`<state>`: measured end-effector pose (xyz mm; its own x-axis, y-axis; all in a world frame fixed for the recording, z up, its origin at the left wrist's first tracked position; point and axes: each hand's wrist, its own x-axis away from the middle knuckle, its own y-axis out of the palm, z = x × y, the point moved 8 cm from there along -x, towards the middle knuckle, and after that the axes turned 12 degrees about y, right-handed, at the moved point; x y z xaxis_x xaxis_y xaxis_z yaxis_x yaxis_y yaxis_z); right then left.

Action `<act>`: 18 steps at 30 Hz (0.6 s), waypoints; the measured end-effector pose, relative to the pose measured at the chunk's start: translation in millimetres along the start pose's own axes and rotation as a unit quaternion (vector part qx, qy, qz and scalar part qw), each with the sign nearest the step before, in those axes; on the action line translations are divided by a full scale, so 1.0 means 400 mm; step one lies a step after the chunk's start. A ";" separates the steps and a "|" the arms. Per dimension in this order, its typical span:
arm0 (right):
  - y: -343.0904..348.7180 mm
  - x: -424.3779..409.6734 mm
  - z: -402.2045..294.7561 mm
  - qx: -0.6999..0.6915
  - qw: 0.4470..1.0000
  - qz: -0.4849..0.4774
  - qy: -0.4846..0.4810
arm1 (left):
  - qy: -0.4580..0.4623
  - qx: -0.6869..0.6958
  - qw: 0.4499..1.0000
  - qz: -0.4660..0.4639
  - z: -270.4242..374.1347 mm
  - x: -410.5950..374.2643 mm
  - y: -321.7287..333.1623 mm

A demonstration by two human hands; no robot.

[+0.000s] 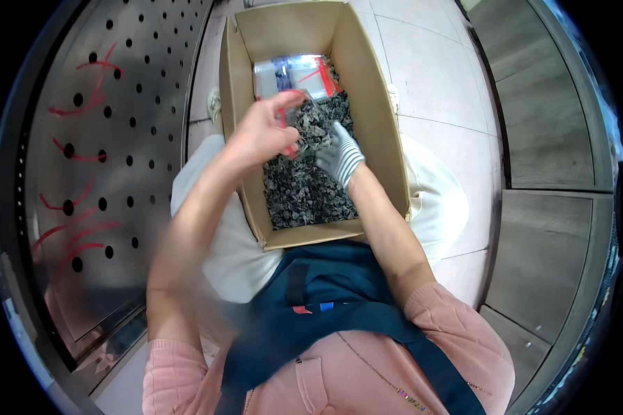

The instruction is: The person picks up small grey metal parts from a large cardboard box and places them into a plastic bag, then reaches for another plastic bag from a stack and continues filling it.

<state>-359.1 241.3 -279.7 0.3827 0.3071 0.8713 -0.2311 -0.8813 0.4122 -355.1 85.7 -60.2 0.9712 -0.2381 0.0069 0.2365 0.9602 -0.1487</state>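
My bare left hand (262, 129) is raised over a long cardboard box (379, 150), its fingers around red-handled scissors (283, 122). Motion blurs the scissors, and the hand covers part of them. On my right hand (342, 155) is a grey-and-white striped glove. It reaches down into the box, touching a bed of dark grey shredded pieces (311, 192); whether it grips any of them is unclear. Beyond both hands, at the far end of the box, a clear plastic package (290, 75) with a red strip lies against the pieces.
The box stands between my knees on a tiled floor (431, 83). Close on the left rises a perforated metal panel (119, 150) with red marks. Grey cabinet-like panels (547, 135) line the right side. A dark blue apron (311, 290) covers my lap.
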 end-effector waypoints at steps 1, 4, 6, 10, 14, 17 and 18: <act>0.045 0.027 0.016 0.013 0.996 -0.072 0.043 | 0.013 0.027 1.000 0.004 0.050 0.001 -0.010; 0.182 0.097 0.001 -0.069 0.914 -0.400 -0.015 | 0.032 -0.036 0.999 -0.006 0.180 0.001 -0.063; 0.221 0.189 -0.031 -0.044 0.888 -0.444 -0.109 | 0.041 -0.075 0.996 0.001 0.229 0.007 -0.097; 0.216 0.237 -0.033 -0.076 0.883 -0.456 -0.078 | 0.016 -0.155 0.987 -0.046 0.310 0.021 -0.080; 0.223 0.317 -0.036 -0.075 0.836 -0.533 -0.103 | 0.018 -0.115 0.992 -0.057 0.336 0.030 -0.072; 0.232 0.332 -0.045 -0.103 0.827 -0.543 -0.103 | 0.025 -0.120 0.991 -0.061 0.351 0.027 -0.058; 0.245 0.314 -0.055 -0.119 0.840 -0.521 -0.094 | 0.028 -0.131 0.989 -0.062 0.351 0.023 -0.056</act>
<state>-353.4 201.6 -124.0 0.6165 0.7861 -0.0443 0.1540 -0.0652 0.9859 -347.5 82.5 81.9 0.9306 -0.3658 -0.0131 0.3302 0.8545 -0.4009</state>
